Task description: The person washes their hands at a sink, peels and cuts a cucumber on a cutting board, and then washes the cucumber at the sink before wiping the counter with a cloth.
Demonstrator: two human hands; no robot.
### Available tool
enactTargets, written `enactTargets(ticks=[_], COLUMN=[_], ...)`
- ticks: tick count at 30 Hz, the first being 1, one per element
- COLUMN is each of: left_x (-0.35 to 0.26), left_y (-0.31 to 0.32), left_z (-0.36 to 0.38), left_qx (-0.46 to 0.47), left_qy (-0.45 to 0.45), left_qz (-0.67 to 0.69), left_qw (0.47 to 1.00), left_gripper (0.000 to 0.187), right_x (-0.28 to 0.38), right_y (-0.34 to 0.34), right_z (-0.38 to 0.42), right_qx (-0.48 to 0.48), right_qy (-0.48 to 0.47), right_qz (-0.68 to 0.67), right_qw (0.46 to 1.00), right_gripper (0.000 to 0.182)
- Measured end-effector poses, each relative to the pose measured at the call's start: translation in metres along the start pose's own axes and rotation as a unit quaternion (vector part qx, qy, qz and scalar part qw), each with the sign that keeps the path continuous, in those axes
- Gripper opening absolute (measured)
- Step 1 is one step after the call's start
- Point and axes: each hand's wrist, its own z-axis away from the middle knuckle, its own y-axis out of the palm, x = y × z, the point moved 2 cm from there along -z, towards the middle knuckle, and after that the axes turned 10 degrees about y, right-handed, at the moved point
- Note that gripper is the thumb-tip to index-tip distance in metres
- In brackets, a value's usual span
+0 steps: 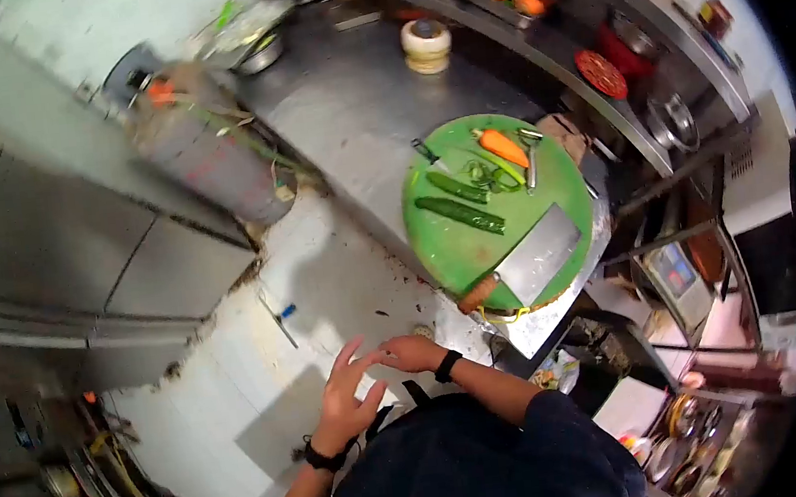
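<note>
Both hands are in front of my dark shirt, above the floor and off the cutting board. My left hand [344, 397] has its fingers apart and holds nothing. Its fingertips meet my right hand [413, 352], whose fingers are drawn together there; whatever may be between them is too small to make out. On the round green cutting board [428, 255] lies a cleaver [542, 253], its wooden handle toward me. Beyond it are two cucumber pieces [461, 216], green peelings [479, 174], a carrot [504, 148], a peeler [531, 159] and a small knife [427, 152].
The board rests on a steel counter [335, 110] with a white jar [426, 47] at the back. Shelves [532, 50] with food trays overhang it. A gas cylinder [214, 156] and steel cabinet [56, 226] stand left. A bin-like container [612, 347] is at right.
</note>
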Motion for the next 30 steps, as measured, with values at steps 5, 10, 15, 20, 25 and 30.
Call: enactTargets(ticks=[5,10,15,20,25,30], left_x=[0.012,0.057,0.096,0.117,0.117,0.101], left_y=[0.039,0.081,0.135,0.161,0.161,0.126], left_z=[-0.128,-0.239,-0.335,-0.374,-0.384,-0.379], left_qx=[0.164,0.256,0.324,0.438,0.468,0.600], left_qy=[0.167,0.278,0.373,0.448,0.478,0.304], left_qz=[-0.131,-0.136,-0.119,-0.225,-0.184,0.007], left_qw=[0.964,0.916,0.861,0.746,0.720,0.740], left_gripper=[0.024,0.027,0.034,0.036,0.038,0.041], right_x=[-0.034,-0.056,-0.078,-0.051,0.003,0.053], right_y=[-0.018,-0.009,0.028,0.045,0.060,0.094], right_z=[0.001,0.017,0.039,0.059,0.053,0.040], right_qx=[0.005,0.001,-0.210,-0.371,-0.480,-0.513], right_qy=[0.075,0.182,0.316,0.414,0.488,0.516], right_qz=[0.029,-0.070,-0.165,-0.282,-0.370,-0.442], right_qw=[0.997,0.981,0.910,0.782,0.629,0.525], right_gripper=[0.043,0.051,0.046,0.046,0.043,0.045])
